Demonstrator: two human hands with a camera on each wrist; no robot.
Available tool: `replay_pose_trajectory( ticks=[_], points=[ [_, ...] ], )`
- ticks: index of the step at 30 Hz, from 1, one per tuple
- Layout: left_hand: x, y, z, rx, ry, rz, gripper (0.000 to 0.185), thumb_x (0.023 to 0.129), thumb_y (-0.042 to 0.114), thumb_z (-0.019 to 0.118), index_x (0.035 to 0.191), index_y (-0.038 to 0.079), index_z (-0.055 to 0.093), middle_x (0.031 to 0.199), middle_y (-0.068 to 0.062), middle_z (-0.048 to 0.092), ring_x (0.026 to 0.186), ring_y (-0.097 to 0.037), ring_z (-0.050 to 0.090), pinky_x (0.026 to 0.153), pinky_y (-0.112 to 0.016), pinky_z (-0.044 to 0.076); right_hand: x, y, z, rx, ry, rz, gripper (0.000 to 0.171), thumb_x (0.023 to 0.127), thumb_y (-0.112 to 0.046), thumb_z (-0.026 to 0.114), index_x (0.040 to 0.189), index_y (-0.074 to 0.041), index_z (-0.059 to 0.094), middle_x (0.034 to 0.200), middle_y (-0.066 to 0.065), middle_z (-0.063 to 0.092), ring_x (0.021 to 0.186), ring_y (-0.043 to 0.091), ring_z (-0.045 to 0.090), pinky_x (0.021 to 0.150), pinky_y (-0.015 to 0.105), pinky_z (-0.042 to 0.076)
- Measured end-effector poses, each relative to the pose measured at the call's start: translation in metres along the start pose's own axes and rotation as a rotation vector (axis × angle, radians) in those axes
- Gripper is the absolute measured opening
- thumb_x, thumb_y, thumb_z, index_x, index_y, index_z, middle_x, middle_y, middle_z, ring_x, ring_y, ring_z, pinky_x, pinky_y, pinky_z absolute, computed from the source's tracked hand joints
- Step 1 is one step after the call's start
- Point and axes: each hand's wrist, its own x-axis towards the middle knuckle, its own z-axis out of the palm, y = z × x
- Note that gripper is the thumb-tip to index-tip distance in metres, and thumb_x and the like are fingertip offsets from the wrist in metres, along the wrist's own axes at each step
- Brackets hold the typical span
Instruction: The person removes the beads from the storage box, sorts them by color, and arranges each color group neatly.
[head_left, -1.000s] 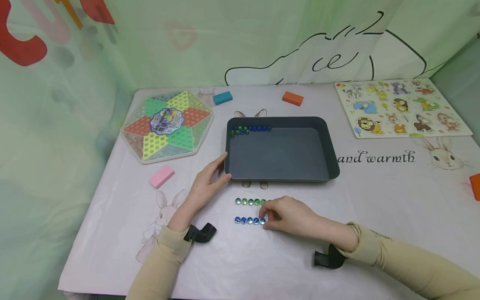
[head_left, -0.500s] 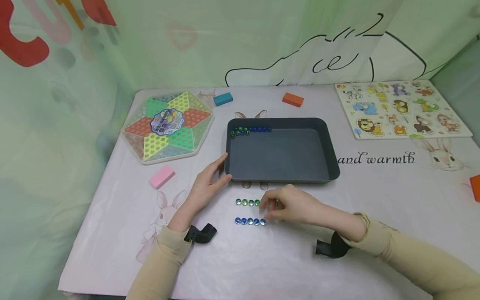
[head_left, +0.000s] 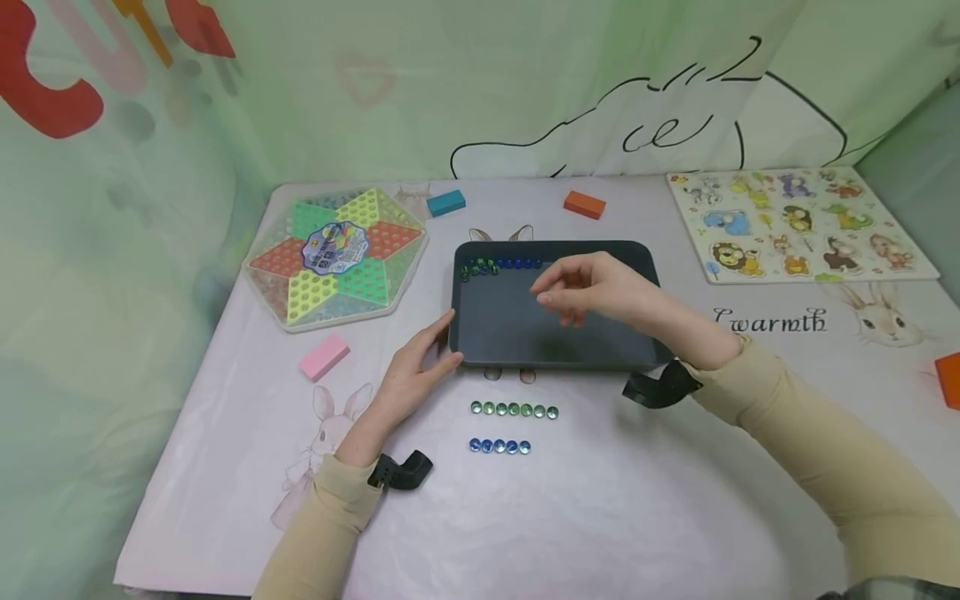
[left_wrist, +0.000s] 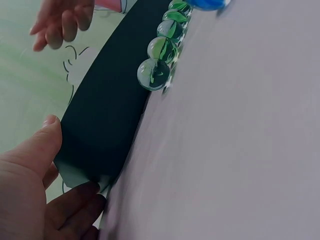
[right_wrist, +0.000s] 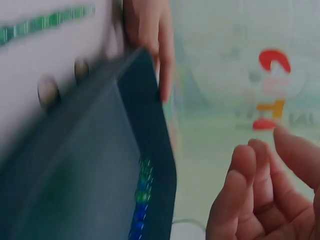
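Note:
A dark grey tray (head_left: 525,333) stands mid-table. In its far left corner lie green marbles (head_left: 480,267), with a line of blue marbles (head_left: 519,263) along the far wall. My left hand (head_left: 408,371) holds the tray's near left corner, thumb at the front wall and fingers on the left wall. Over the tray hovers my right hand (head_left: 592,287), its fingers loosely bent; the right wrist view shows nothing between thumb and fingers (right_wrist: 240,165). In front of the tray, several green marbles (head_left: 513,409) form one row and several blue marbles (head_left: 499,447) a shorter one nearer me.
A Chinese checkers board (head_left: 337,258) lies left, a pink block (head_left: 325,357) below it. Behind the tray are a blue block (head_left: 446,202) and an orange block (head_left: 584,205). An animal puzzle board (head_left: 798,225) lies back right, another orange block (head_left: 951,379) at the right edge.
My right hand has left the ends of the two marble rows and moved up and away over the tray, uncovering the green row's right end. The left hand stays at the tray's corner.

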Motion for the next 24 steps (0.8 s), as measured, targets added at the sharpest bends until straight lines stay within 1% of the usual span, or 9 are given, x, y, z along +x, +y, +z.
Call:
replay_pose_trajectory(
  ticks=[4, 8, 13, 18, 20, 24],
  points=[
    [0.000, 0.000, 0.000, -0.006, -0.006, -0.003, 0.061, 0.091, 0.036, 0.057, 0.145, 0.029, 0.031, 0.147, -0.003, 0.036, 0.135, -0.020, 0.035, 0.112, -0.038, 0.027, 0.017, 0.010, -0.009, -0.025, 0.047, 0.012, 0.027, 0.089, -0.025, 0.062, 0.108, -0.007, 0.064, 0.084, 0.005, 0.062, 0.077, 0.036, 0.058, 0.065, 0.041, 0.052],
    [0.000, -0.001, 0.000, -0.007, -0.001, 0.005, 0.061, 0.091, 0.035, 0.058, 0.145, 0.028, 0.031, 0.146, -0.004, 0.038, 0.135, -0.021, 0.035, 0.112, -0.038, 0.027, 0.032, 0.022, -0.017, -0.044, 0.086, 0.056, 0.029, 0.090, -0.027, 0.061, 0.110, -0.006, 0.063, 0.089, 0.010, 0.062, 0.080, 0.034, 0.058, 0.069, 0.045, 0.052],
    [0.001, -0.001, 0.001, -0.003, -0.001, 0.009, 0.060, 0.091, 0.035, 0.058, 0.145, 0.028, 0.032, 0.145, -0.005, 0.039, 0.134, -0.021, 0.035, 0.112, -0.039, 0.028, 0.045, 0.040, -0.023, -0.058, 0.136, 0.093, 0.035, 0.091, -0.025, 0.059, 0.114, 0.000, 0.060, 0.093, 0.016, 0.061, 0.079, 0.029, 0.059, 0.067, 0.041, 0.053],
    [0.000, -0.001, 0.000, 0.001, 0.000, 0.006, 0.060, 0.091, 0.035, 0.058, 0.145, 0.027, 0.032, 0.145, -0.006, 0.040, 0.134, -0.022, 0.035, 0.112, -0.040, 0.028, 0.058, 0.052, -0.025, -0.145, 0.175, 0.091, 0.034, 0.091, -0.023, 0.059, 0.114, 0.002, 0.061, 0.092, 0.017, 0.064, 0.071, 0.023, 0.061, 0.061, 0.037, 0.053],
    [0.000, -0.001, 0.000, 0.001, 0.001, 0.005, 0.060, 0.091, 0.035, 0.058, 0.145, 0.027, 0.032, 0.145, -0.006, 0.039, 0.134, -0.023, 0.035, 0.112, -0.040, 0.027, 0.063, 0.055, -0.024, -0.197, 0.183, 0.099, 0.033, 0.091, -0.022, 0.060, 0.114, 0.000, 0.062, 0.089, 0.016, 0.064, 0.068, 0.020, 0.060, 0.059, 0.035, 0.053],
    [0.000, -0.001, 0.000, -0.001, 0.001, 0.001, 0.060, 0.091, 0.035, 0.058, 0.145, 0.027, 0.031, 0.145, -0.006, 0.039, 0.134, -0.022, 0.036, 0.112, -0.040, 0.028, 0.074, 0.060, -0.021, -0.281, 0.176, 0.119, 0.032, 0.090, -0.020, 0.060, 0.116, -0.001, 0.062, 0.080, 0.014, 0.062, 0.062, 0.019, 0.060, 0.056, 0.031, 0.053]
  ],
)
